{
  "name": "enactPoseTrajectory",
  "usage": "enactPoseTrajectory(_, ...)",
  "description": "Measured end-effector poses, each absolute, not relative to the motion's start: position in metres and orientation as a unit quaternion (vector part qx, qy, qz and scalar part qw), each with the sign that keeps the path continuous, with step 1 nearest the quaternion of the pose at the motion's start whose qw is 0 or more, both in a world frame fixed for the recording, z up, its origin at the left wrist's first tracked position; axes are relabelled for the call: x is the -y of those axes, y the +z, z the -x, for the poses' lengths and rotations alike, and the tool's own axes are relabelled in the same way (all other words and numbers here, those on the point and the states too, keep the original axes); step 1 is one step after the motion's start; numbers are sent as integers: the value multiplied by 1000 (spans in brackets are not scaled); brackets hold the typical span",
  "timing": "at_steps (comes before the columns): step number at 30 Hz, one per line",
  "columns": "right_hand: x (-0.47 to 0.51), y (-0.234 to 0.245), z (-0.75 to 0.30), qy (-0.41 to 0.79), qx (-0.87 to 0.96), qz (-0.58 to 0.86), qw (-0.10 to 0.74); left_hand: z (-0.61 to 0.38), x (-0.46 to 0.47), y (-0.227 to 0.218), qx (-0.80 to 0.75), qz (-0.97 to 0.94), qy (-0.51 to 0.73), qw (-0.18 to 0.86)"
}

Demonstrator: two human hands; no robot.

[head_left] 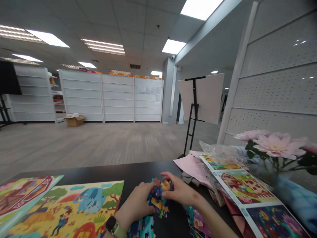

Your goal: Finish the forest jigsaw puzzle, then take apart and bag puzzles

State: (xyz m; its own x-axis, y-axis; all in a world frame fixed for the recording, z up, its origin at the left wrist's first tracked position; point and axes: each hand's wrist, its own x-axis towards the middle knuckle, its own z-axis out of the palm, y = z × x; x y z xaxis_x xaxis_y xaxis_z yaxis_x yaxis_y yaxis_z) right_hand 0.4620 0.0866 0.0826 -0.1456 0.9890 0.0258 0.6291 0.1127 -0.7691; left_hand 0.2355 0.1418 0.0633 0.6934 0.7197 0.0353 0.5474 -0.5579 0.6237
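My left hand (136,205) and my right hand (179,191) meet over a small cluster of joined jigsaw pieces (158,200) on a black table (138,171), with fingers gripping it from both sides. More printed pieces (141,228) lie below my left wrist, and others (195,219) lie below my right forearm. To the left of my hands is a puzzle picture sheet with an elephant and a lion (66,206). A smartwatch with a green band (113,226) sits on my left wrist.
A second illustrated sheet (22,200) overlaps the far left. On the right are a farm-scene puzzle sheet (244,188), pink paper (190,167), clear plastic wrap (218,148), pink flowers (277,145) and blue fabric (297,198). Beyond the table stand a black easel (194,109) and white shelving (116,97).
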Motion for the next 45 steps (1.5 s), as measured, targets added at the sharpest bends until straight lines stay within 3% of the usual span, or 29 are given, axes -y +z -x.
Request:
enactPoseTrajectory(3, -88, 69, -448, 247, 694, 645, 203, -237, -144, 63, -399, -872, 136, 247)
enactPoseTrajectory(12, -90, 69, -437, 215, 712, 608, 278, -236, -145, 64, -421, -866, 119, 241)
enactPoseTrajectory(18, -96, 77, -486, 217, 663, 692, 187, -236, -142, 66, -408, -874, 105, 243)
enactPoseTrajectory(23, -96, 79, -510, 204, 649, 715, 159, -240, -136, 69, -370, -891, 99, 244)
enactPoseTrajectory(28, -89, 79, -490, 158, 701, 675, 170, -244, -132, 71, -389, -874, 86, 278)
enactPoseTrajectory(35, -79, 77, -451, 178, 747, 635, 88, -238, -136, 69, -377, -862, 128, 313)
enactPoseTrajectory(40, -80, 77, -451, 217, 709, 660, 121, -233, -141, 78, -334, -835, 228, 373)
enactPoseTrajectory(45, -86, 84, -456, 245, 683, 630, 276, -236, -143, 77, -316, -802, 271, 428)
